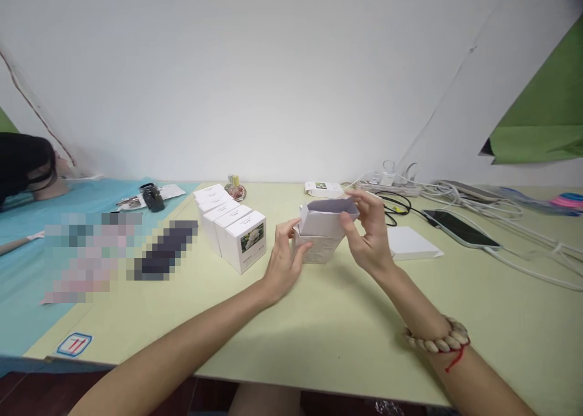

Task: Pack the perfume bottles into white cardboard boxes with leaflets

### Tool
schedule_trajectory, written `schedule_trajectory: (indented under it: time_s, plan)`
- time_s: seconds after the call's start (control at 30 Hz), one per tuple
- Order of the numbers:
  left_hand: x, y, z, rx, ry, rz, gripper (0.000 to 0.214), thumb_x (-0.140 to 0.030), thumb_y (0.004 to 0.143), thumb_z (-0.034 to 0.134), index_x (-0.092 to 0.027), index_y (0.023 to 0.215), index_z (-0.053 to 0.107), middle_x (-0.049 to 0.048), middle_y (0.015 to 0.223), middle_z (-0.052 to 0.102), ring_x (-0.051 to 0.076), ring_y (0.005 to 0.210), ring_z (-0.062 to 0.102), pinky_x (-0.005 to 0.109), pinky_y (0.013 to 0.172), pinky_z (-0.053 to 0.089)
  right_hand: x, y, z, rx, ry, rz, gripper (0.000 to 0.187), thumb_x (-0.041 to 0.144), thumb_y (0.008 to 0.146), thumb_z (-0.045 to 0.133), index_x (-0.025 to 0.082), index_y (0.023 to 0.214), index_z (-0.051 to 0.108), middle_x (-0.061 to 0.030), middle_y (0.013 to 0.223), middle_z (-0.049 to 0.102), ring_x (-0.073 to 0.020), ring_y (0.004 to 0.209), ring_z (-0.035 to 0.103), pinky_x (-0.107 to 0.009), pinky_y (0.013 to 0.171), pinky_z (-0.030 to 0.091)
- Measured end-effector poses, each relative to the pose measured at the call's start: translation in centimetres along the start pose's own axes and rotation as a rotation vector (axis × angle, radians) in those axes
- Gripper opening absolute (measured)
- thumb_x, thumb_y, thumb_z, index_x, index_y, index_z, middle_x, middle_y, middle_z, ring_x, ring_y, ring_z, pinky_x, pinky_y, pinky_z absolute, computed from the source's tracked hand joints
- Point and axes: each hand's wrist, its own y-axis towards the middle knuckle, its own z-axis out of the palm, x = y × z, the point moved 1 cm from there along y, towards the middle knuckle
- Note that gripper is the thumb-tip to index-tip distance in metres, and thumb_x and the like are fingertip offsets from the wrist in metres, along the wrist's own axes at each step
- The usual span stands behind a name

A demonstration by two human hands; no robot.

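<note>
An open-topped white carton (321,246) stands tilted on the table between my hands, its grey inside showing at the top. My left hand (286,255) grips the carton's left side, with the thumb across its front. At the upper right rim, my right hand (370,231) pinches the raised cardboard between thumb and fingers. To the left is a row of several closed white boxes (231,228); the nearest has a picture of a white flower. A flat white carton (414,243) lies just right of my right hand. The carton's far side is hidden.
Behind the carton lies a small white box (322,189). A phone (462,228), white cables (460,200) and a power strip (401,188) occupy the right. A dark jar (152,197) and a person's head (30,164) are at the left, by the blue cloth (27,252).
</note>
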Motion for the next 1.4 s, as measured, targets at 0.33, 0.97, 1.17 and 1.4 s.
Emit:
schedule_trajectory:
  time_s: [0.33, 0.97, 1.17, 1.4]
  plan:
    - [0.2, 0.2, -0.1, -0.009, 0.053, 0.1, 0.049, -0.024, 0.088, 0.04, -0.029, 0.131, 0.019, 0.0099, 0.125, 0.035, 0.019, 0.115, 0.039, 0.039, 0.095, 0.036, -0.8, 0.0, 0.3, 0.014, -0.209, -0.089, 0.007, 0.022, 0.079, 0.056, 0.021, 0.082, 0.063, -0.003, 0.078, 0.065, -0.0147, 0.069, 0.057, -0.03, 0.064, 0.047]
    - [-0.6, 1.2, -0.8, 0.086, 0.209, 0.008, 0.013, -0.028, 0.089, 0.038, -0.02, 0.09, 0.048, 0.0051, 0.097, 0.042, 0.016, 0.095, 0.047, 0.03, 0.084, 0.04, -1.5, -0.8, 1.4, 0.003, -0.092, 0.113, 0.013, 0.031, 0.077, 0.058, 0.02, 0.073, 0.063, -0.0027, 0.072, 0.059, -0.0146, 0.069, 0.054, -0.028, 0.064, 0.042]
    - [-0.9, 1.2, -0.8, 0.096, 0.195, -0.013, 0.015, -0.028, 0.089, 0.037, -0.02, 0.083, 0.047, 0.0035, 0.093, 0.041, 0.015, 0.09, 0.047, 0.027, 0.081, 0.039, -2.0, -0.7, 1.4, 0.027, -0.004, 0.279, 0.014, 0.033, 0.074, 0.06, 0.02, 0.072, 0.065, -0.0016, 0.071, 0.059, -0.0137, 0.068, 0.052, -0.027, 0.062, 0.038]
    - [-0.2, 1.0, -1.1, 0.063, 0.209, -0.021, 0.022, -0.028, 0.091, 0.032, -0.019, 0.074, 0.045, 0.0021, 0.082, 0.041, 0.014, 0.076, 0.045, 0.026, 0.07, 0.038, -3.1, -1.6, 2.2, -0.195, 0.556, 0.805, 0.029, 0.046, 0.07, 0.058, 0.021, 0.083, 0.068, -0.0002, 0.079, 0.06, -0.0112, 0.068, 0.051, -0.023, 0.058, 0.04]
